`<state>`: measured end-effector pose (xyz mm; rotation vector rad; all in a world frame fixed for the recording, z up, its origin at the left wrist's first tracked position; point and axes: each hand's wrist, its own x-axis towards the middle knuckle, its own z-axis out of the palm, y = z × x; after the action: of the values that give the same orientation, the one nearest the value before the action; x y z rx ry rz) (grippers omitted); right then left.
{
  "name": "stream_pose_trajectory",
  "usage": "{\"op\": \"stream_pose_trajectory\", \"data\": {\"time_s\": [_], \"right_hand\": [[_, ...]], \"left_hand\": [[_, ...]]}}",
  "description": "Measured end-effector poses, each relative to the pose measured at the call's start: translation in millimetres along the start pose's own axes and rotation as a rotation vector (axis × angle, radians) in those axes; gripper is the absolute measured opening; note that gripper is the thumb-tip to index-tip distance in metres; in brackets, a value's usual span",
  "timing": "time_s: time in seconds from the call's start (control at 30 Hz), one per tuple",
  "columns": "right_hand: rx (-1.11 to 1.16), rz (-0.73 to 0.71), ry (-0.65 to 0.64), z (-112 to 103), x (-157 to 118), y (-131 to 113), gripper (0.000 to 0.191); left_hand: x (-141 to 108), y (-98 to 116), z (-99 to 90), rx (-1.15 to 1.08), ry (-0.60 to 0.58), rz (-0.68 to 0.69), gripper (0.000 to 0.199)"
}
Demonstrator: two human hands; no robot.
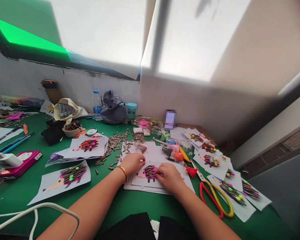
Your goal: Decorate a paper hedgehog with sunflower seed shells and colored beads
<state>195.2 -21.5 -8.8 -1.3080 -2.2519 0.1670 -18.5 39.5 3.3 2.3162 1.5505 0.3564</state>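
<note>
We have the hedgehog card (149, 172) at the middle of our clock face, lying on a paper stack (187, 183), which probably gives our fingers a flat, slightly raised bed. Our right hand (168, 176) bends over the card's three o'clock side, fingertips touching the seed-covered body; whether it pinches a seed there, we cannot tell. Our left hand (132, 163) is at eleven o'clock, fingers loosely curled by the card's top edge, perhaps to steady it; we cannot tell if it grips anything. Loose seeds (117, 141) spread towards ten and eleven o'clock, likely for an easy reach, and the scissors (202, 180) lie at three to four, handles towards us. Decorated cards (211, 161) fan out around three o'clock and another card (65, 178) lies alone at nine, apparently set aside to spare their seeds and coloured balls. The tabletop (130, 203) is green and crowded. Towards eleven o'clock a water bottle (97, 108) and a bag (113, 111) stand near the pale wall (190, 103), where sunlight falls in broad patches; a phone (170, 120) stands upright at one.
</note>
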Motion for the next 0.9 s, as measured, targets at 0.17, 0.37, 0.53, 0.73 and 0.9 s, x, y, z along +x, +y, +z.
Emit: {"op": "stream_pose_trajectory", "data": {"time_s": [0.17, 0.37, 0.53, 0.73, 0.9], "right_hand": [[-0.077, -0.051, -0.007, 5.5, -0.1, 2.5, 0.009], [-0.111, -0.071, -0.001, 7.5, -0.3, 1.3, 0.007], [-0.096, -0.043, -0.004, 6.1, -0.2, -0.7, 0.006], [-0.032, -0.01, 0.004, 5.0, -1.0, 0.5, 0.006], [-0.016, -0.007, -0.01, 9.1, -1.1, -0.3, 0.009]], "left_hand": [[0.6, -0.5, 1.8, 0.011, 0.009, 0.007, 0.02], [0.5, 0.3, 1.3, 0.082, -0.002, 0.029, 0.022], [0.0, 1.0, 0.7, 0.097, -0.002, 0.031, 0.023], [0.6, 1.9, 0.7, 0.103, -0.014, 0.014, 0.022], [0.4, 2.9, 0.3, 0.108, -0.023, 0.006, 0.021]]}}
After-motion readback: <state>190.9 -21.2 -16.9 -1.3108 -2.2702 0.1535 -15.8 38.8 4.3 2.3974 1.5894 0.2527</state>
